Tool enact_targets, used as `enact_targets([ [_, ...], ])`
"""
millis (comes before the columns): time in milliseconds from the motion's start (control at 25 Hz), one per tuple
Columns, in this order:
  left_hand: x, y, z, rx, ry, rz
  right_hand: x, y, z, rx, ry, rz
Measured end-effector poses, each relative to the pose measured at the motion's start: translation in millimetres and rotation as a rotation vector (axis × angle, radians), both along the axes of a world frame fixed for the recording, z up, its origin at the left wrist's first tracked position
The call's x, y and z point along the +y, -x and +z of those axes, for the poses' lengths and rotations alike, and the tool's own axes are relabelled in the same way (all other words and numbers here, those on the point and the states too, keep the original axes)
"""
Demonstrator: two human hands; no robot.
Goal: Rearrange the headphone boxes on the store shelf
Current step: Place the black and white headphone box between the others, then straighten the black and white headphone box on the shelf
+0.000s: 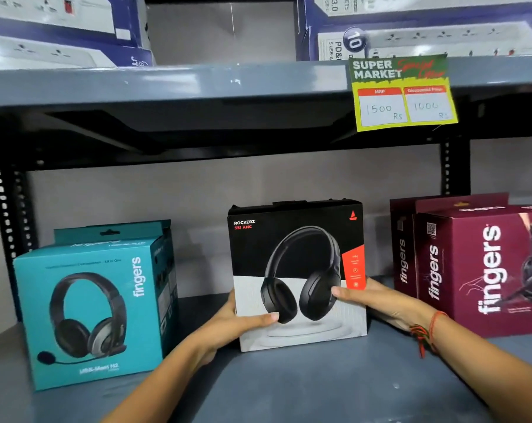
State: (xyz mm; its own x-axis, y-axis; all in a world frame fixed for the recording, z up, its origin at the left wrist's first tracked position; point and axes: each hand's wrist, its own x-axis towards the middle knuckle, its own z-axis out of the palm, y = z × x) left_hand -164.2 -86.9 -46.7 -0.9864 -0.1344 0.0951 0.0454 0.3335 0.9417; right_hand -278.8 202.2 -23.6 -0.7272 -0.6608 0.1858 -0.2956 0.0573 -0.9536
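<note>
Grey metal shelf (289,389) against a plain wall is carrying three headphone boxes. Both hands, left hand (240,322) and right hand (377,300), are gripping the black box (295,270) mid-shelf, sitting between the teal box (90,312) and maroon box (478,267).

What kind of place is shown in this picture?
Most likely an electronics aisle in a supermarket: a "Super Market" price tag hangs from a metal shelf, with boxed headphones below, such as the Rockerz box.

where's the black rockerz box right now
In the head view, the black Rockerz box stands mid-shelf between the teal box and maroon boxes, gripped by both hands.
</note>
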Motion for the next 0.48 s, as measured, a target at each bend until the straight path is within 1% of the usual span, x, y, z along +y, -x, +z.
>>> enact_targets([
  [160, 10.5, -10.1, 0.4, 0.013, -0.027, -0.022, 10.1, -8.0, 0.5, 0.009, -0.008, 0.015],
  [280, 13.8, -19.4, 4.3, 0.023, -0.046, -0.042, 13.4, -16.1, 5.1, 0.083, -0.064, -0.044],
  [360, 13.6, -28.8, 10.4, 0.044, -0.049, -0.039, 12.1, -24.3, 12.9, 0.184, -0.022, -0.158],
  [400, 13.4, -34.4, 14.4, 0.082, -0.049, -0.013, 9.9, -31.0, 18.4, 0.26, 0.021, -0.259],
  [440, 13.3, -42.1, 20.3, 0.15, -0.041, 0.037, 6.2, -38.4, 24.1, 0.364, 0.065, -0.382],
  [480, 14.1, -52.4, 26.2, 0.268, -0.016, 0.103, 1.0, -48.9, 27.8, 0.476, 0.12, -0.501],
])
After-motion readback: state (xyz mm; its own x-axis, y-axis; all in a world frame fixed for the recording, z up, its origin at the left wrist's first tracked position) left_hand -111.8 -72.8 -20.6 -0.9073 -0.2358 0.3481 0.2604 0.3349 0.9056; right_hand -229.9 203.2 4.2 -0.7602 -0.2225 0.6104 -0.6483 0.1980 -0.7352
